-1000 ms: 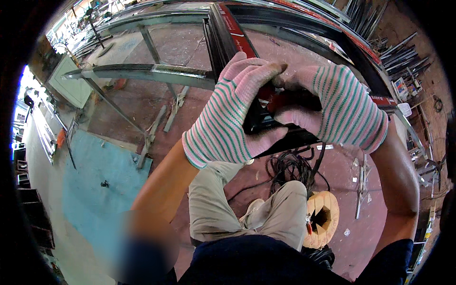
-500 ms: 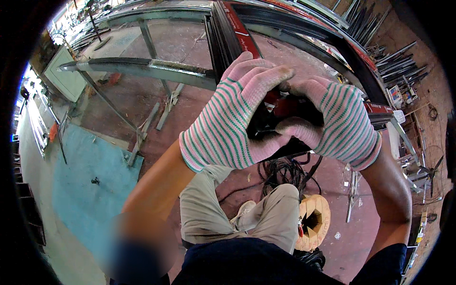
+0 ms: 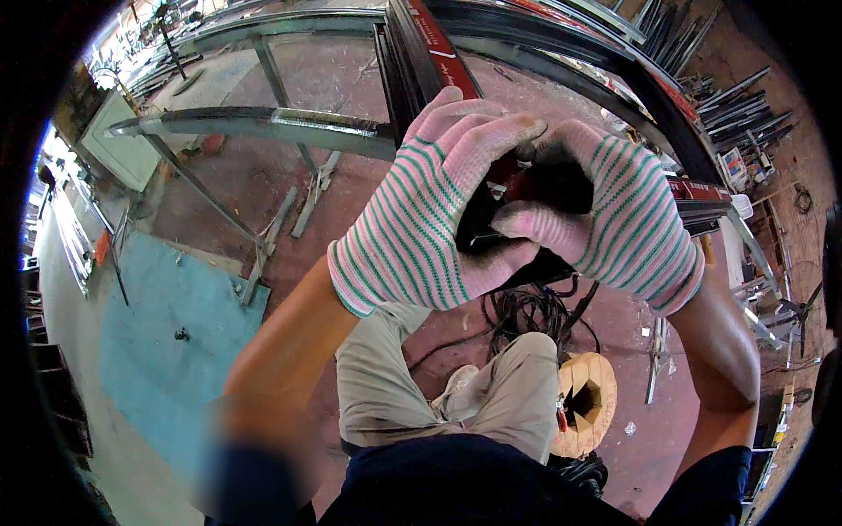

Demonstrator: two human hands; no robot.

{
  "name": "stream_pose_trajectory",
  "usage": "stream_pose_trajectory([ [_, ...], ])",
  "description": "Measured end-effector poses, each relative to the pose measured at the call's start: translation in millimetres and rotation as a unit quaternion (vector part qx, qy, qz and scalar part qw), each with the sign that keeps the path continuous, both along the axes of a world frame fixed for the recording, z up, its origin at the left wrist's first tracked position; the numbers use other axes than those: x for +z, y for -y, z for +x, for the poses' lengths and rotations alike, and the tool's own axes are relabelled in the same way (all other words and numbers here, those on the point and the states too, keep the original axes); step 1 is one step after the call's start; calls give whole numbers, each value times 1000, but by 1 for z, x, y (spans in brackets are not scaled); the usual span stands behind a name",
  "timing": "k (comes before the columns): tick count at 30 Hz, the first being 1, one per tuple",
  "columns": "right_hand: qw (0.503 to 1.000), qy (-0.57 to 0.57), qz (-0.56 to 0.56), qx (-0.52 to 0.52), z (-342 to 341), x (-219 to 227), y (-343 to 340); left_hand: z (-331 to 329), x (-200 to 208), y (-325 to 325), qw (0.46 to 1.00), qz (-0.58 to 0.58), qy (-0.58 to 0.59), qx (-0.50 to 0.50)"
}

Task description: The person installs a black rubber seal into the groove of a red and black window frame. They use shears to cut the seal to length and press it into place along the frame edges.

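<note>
Right now, 2 hands in pink gloves [image 3: 399,232] with green stripes are at the near corner of a black frame [image 3: 399,79], which has red strips [image 3: 431,42] along its faces and lies directly ahead of the person. The left hand [image 3: 430,197] arches over the frame's near corner, fingers bent over the top and thumb spread along the near edge. The right hand [image 3: 618,206] curves in from the frame's right side. The hands meet over the frame: their fingertips come together, and the 2 thumbs cross close beside each other. Each thumb stands apart from its own fingers, leaving a dark gap where a bit of black and red shows. I cannot tell whether either hand is clamped on the frame or on something small, as the fingertips hide it.

Left of the frame, a grey metal rail [image 3: 254,124] runs up to its side, and farther left a blue-green sheet [image 3: 167,324] lies on the floor [image 3: 294,171]. On the near side of the frame are tangled black cable [image 3: 526,320] and a tan ring-shaped roll [image 3: 602,399]. Beyond its right side lie metal lengths [image 3: 745,114].
</note>
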State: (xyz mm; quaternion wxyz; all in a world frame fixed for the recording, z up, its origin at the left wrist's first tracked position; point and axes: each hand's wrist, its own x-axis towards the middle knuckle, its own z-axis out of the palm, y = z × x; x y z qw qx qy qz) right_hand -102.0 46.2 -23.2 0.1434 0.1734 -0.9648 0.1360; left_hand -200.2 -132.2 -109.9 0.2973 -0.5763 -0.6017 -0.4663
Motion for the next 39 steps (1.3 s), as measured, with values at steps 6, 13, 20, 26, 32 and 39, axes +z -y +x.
stream_pose_trajectory([
  [6, 995, 43, -87, 14, 11, -4, -28, 2, 2, 5, 999, -40, 29, -18],
  [13, 983, 121, -134, -20, 7, 5, -21, 4, 4, 5, 999, -33, 15, 1],
  [20, 968, 149, -198, -25, 8, 2, -21, 6, 7, 5, 999, -44, 6, 9],
  [26, 986, 132, -91, -50, 5, 7, -20, 5, 6, 6, 998, -56, 3, 14],
  [32, 984, 127, -117, -46, 5, 4, -21, 2, 4, 6, 998, -53, 3, -15],
  [39, 996, 37, -76, 39, 13, 2, -35, -24, 26, 26, 977, -159, -21, -140],
])
